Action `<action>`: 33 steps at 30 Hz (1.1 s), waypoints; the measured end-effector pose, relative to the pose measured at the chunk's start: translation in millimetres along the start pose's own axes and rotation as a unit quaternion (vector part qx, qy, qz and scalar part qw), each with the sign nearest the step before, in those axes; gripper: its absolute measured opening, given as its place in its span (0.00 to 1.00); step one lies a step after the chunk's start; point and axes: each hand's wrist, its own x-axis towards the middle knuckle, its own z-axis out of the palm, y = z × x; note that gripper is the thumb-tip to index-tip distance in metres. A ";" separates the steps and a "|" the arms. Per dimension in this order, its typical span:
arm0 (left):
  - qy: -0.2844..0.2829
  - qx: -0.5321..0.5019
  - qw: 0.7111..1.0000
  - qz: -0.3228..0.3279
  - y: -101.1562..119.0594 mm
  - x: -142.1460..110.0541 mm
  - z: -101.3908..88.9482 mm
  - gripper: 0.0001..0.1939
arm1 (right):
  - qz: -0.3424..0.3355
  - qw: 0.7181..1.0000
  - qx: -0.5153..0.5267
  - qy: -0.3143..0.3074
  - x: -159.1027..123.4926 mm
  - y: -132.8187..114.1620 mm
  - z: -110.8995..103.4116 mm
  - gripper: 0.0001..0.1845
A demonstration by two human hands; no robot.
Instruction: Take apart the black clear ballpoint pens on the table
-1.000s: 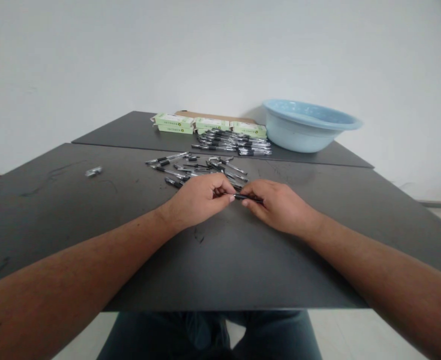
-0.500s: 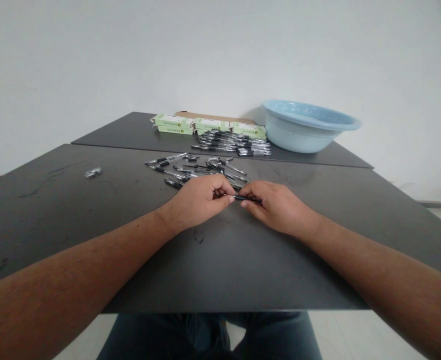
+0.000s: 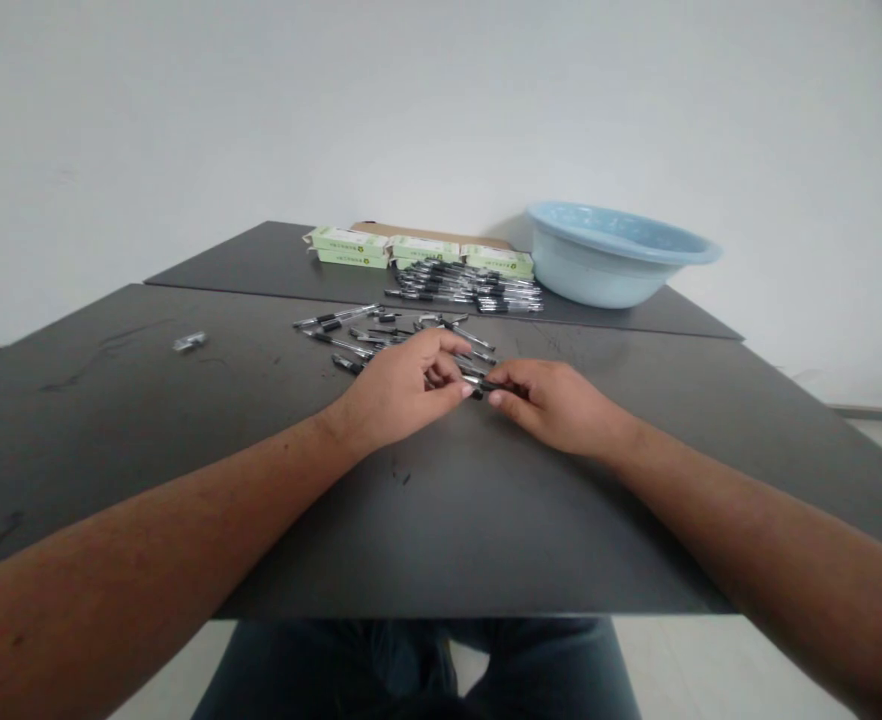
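Observation:
My left hand (image 3: pixel 403 385) and my right hand (image 3: pixel 553 402) meet at the middle of the dark table (image 3: pixel 186 430). Both pinch the same black pen (image 3: pixel 484 385), the left at its near end, the right closed round the rest. My left index finger lifts a little above the others. Just beyond my hands lies a loose scatter of pens and pen parts (image 3: pixel 381 335). Further back is a neat pile of black pens (image 3: pixel 471 283).
Green boxes (image 3: pixel 418 248) line the back of the far table, with a brown cardboard sheet behind them. A light blue basin (image 3: pixel 613 252) stands at the back right. A small silvery piece (image 3: pixel 188 342) lies at the left. My knees show below the table's front edge.
Both hands have shifted slightly away from me with the pen. My left index finger has lifted off the pinch.

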 end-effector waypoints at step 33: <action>0.147 0.074 0.986 0.026 -20.0 11.8 -11.9 0.20 | 0.140 0.967 -0.210 -0.048 95.6 25.4 21.6 0.12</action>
